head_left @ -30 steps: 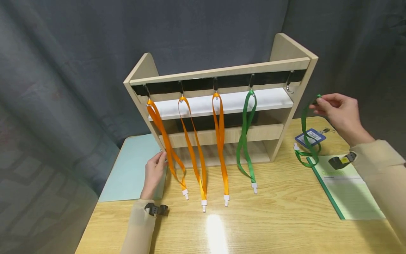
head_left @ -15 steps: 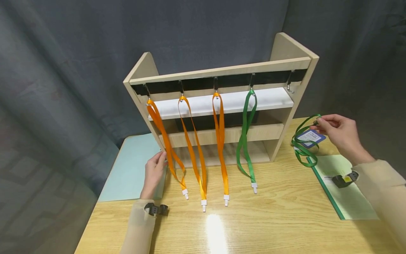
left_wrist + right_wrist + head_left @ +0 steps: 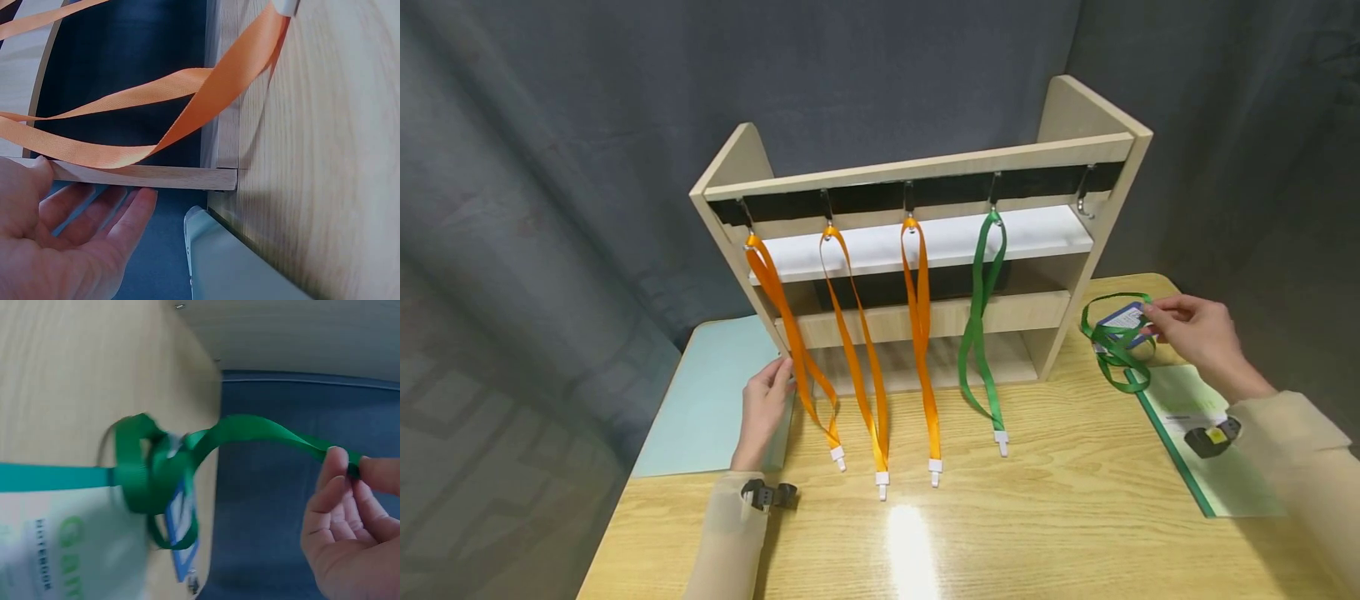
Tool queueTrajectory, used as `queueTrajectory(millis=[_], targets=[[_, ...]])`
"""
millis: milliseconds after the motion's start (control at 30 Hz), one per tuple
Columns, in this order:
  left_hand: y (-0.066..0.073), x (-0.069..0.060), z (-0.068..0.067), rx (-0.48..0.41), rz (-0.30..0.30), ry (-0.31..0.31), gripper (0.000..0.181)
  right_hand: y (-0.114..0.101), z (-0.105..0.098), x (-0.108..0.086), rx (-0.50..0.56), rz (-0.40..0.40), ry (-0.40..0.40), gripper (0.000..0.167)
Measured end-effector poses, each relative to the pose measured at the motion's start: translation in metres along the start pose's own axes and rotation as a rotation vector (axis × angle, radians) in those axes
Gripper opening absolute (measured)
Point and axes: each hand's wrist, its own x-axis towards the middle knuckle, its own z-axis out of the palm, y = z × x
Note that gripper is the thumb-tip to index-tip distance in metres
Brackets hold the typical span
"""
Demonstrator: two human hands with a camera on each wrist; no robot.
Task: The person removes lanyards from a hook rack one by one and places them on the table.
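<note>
My right hand (image 3: pixel 1206 337) pinches one end of a loose green lanyard (image 3: pixel 250 427) between thumb and fingers. The rest of that lanyard is bunched at the table's right, partly over a blue-framed badge (image 3: pixel 1122 320). My left hand (image 3: pixel 766 404) grips the left side panel (image 3: pixel 169 175) of a wooden desk shelf (image 3: pixel 925 320), thumb on one side and fingers on the other. Three orange lanyards (image 3: pixel 921 321) and one green lanyard (image 3: pixel 976 325) hang from hooks along its black strip, white clips at their lower ends. The rightmost hook (image 3: pixel 1084 204) carries nothing.
A green-edged notebook (image 3: pixel 1213 458) lies at the right under my right forearm. Left of the shelf is a pale blue folder or board (image 3: pixel 715 400). A grey curtain (image 3: pixel 887 83) hangs behind the wooden table (image 3: pixel 1015 533).
My right hand has come down toward the table with the pinched end. The loose green lanyard has slumped from hanging into a looped pile over the badge. My left hand stays put.
</note>
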Motion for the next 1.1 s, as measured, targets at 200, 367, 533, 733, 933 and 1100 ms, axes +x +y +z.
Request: queueTrajectory(millis=[200, 367, 533, 733, 933, 1100], targets=[[0.001, 0.000, 0.000, -0.003, 0.003, -0.005, 0.035, 0.020, 0.010, 0.000, -0.216, -0.039, -0.041, 0.047], [-0.008, 0.002, -0.001, -0.017, 0.002, -0.002, 0.036, 0.033, 0.021, 0.002, -0.369, -0.096, -0.048, 0.036], [-0.029, 0.010, 0.000, -0.026, -0.005, 0.013, 0.041, 0.043, 0.028, 0.003, -0.452, -0.062, -0.077, 0.030], [-0.037, 0.012, 0.001, -0.004, 0.022, 0.033, 0.045, 0.049, 0.030, 0.003, -0.477, -0.022, -0.092, 0.024], [-0.038, 0.012, 0.002, 0.005, 0.027, 0.046, 0.044, 0.050, 0.031, 0.000, -0.482, -0.004, -0.078, 0.031], [-0.038, 0.012, 0.002, -0.002, 0.031, 0.048, 0.044, 0.043, 0.029, -0.004, -0.474, 0.002, -0.075, 0.037]])
